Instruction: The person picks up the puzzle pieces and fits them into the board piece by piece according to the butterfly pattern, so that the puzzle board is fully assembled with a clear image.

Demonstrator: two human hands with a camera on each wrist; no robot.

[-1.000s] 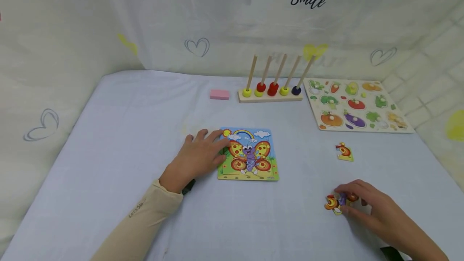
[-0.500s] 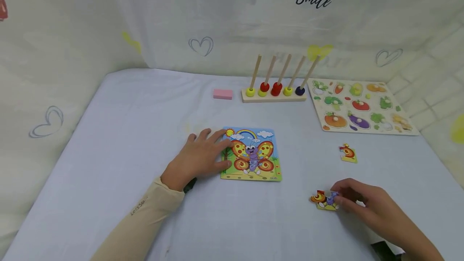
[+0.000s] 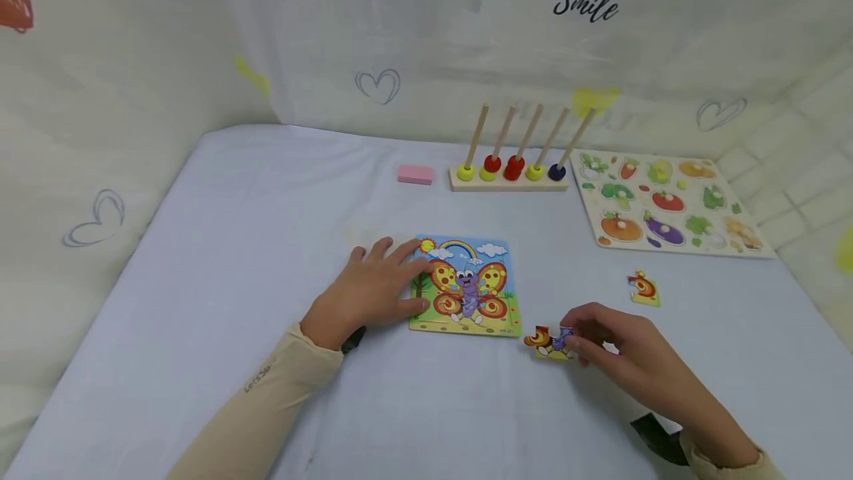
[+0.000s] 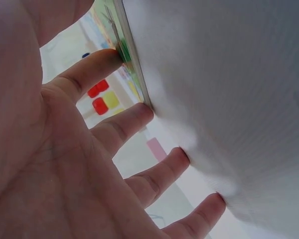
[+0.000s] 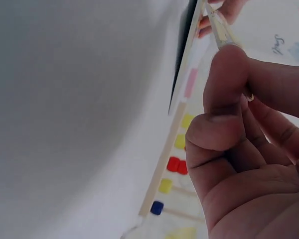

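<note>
My left hand (image 3: 369,289) rests with spread fingers on the left edge of a butterfly puzzle board (image 3: 496,321). In the left wrist view, the thumb side and some fingertips touch the board's edge; other fingertips (image 4: 217,201) touch the cloth. Just right of the board, my right hand (image 3: 626,347) pinches puzzle pieces (image 3: 545,343) printed with an orange-red wing and purple body. Seen thin and edge-on in the right wrist view, a piece (image 5: 220,29) sticks out past the fingers; how many are held cannot be told. Another puzzle piece (image 3: 644,289) lies farther right.
A peg abacus (image 3: 509,185) with yellow, red and dark blue beads stands at the back. Left of it lies a pink block (image 3: 415,175). A vegetable puzzle board (image 3: 676,221) occupies the back right. White cloth (image 3: 266,191) covers the table; a printed curtain hangs behind.
My right hand has carried the pinched puzzle pieces leftward and slightly up the view, close to the butterfly board. My left hand stays on the board's left edge. The head view has shifted slightly.
</note>
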